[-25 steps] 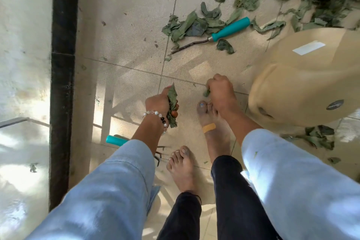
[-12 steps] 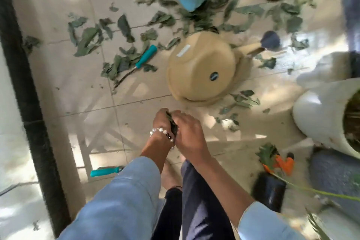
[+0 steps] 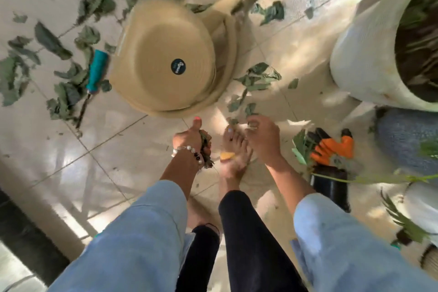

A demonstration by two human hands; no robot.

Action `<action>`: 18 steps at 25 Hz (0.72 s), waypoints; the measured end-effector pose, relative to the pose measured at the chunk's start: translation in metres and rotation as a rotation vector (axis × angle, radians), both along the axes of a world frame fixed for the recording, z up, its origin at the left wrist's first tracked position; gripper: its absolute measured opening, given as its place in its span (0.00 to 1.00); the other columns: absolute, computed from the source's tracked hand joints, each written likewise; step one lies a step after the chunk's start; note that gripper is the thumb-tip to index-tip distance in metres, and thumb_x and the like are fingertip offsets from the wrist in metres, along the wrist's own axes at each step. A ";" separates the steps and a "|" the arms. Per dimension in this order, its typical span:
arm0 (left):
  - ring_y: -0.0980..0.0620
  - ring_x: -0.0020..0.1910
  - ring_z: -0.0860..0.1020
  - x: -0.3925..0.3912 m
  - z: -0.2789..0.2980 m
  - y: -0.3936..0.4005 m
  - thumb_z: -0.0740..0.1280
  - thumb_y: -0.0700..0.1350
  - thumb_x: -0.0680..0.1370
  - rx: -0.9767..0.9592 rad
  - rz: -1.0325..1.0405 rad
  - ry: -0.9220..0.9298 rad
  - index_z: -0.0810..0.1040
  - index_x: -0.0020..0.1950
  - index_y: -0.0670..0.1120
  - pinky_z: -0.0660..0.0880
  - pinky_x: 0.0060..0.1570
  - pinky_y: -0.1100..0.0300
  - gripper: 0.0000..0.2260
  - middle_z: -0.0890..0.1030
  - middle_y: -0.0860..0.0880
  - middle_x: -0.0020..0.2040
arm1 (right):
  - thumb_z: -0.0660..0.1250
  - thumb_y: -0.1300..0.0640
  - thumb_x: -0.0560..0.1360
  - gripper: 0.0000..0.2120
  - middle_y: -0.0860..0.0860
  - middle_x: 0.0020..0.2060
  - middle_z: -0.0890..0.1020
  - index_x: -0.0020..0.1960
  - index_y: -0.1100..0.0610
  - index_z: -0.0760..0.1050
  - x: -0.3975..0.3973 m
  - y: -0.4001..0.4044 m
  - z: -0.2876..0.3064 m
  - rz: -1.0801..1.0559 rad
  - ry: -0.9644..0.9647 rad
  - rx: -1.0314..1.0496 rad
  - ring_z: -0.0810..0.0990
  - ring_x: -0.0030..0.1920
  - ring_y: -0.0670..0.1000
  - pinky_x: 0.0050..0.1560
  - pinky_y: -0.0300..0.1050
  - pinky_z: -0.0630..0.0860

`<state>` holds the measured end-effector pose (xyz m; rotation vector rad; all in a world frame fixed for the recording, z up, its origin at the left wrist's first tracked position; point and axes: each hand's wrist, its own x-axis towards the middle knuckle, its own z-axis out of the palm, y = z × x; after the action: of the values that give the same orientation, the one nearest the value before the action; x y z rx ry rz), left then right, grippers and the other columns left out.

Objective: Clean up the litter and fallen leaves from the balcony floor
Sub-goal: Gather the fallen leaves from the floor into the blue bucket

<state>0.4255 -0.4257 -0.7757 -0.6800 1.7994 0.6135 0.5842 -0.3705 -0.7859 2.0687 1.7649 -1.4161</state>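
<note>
Leaves (image 3: 257, 79) scattered across the tiled floor (image 3: 113, 149), left hand (image 3: 189, 138) gripping a wad of leaves (image 3: 205, 149), thumb out, right hand (image 3: 262, 137) loosely curled, holding nothing, just near loose leaves beside an upturned tan basin (image 3: 166, 59), teal-handled tool (image 3: 94, 71) far left.

round black sticker (image 3: 178, 66) on tan upturned basin (image 3: 166, 54), its lettering too blurred to read

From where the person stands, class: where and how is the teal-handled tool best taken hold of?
Grip the teal handle, not the thin dark metal shaft that points toward the person. The handle is thick, rounded and lies clear on the tile, though leaves crowd both sides of the shaft. Come from above with the fingers across the handle.
</note>
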 end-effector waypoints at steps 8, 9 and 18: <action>0.51 0.21 0.68 0.000 -0.046 0.014 0.71 0.52 0.75 0.025 -0.113 0.017 0.70 0.26 0.43 0.63 0.22 0.65 0.22 0.74 0.45 0.24 | 0.62 0.56 0.77 0.26 0.61 0.57 0.72 0.73 0.48 0.59 -0.039 0.006 -0.094 0.384 -0.389 0.464 0.73 0.54 0.59 0.54 0.52 0.75; 0.51 0.21 0.68 -0.001 -0.048 0.016 0.71 0.52 0.75 0.020 -0.111 0.005 0.70 0.27 0.43 0.63 0.22 0.65 0.21 0.74 0.44 0.24 | 0.55 0.61 0.77 0.25 0.60 0.56 0.74 0.73 0.48 0.58 -0.043 0.009 -0.094 0.510 -0.399 0.530 0.73 0.55 0.58 0.53 0.51 0.74; 0.49 0.23 0.69 -0.001 -0.034 0.032 0.70 0.52 0.75 0.043 -0.136 -0.020 0.71 0.33 0.42 0.64 0.23 0.64 0.18 0.76 0.44 0.26 | 0.63 0.68 0.76 0.09 0.64 0.50 0.80 0.52 0.69 0.79 0.004 0.040 -0.081 0.300 0.013 0.113 0.78 0.51 0.61 0.48 0.46 0.72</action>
<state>0.4247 -0.3935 -0.8097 -0.5284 1.7924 0.5500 0.5879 -0.3306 -0.8666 1.7477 2.0971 -1.2738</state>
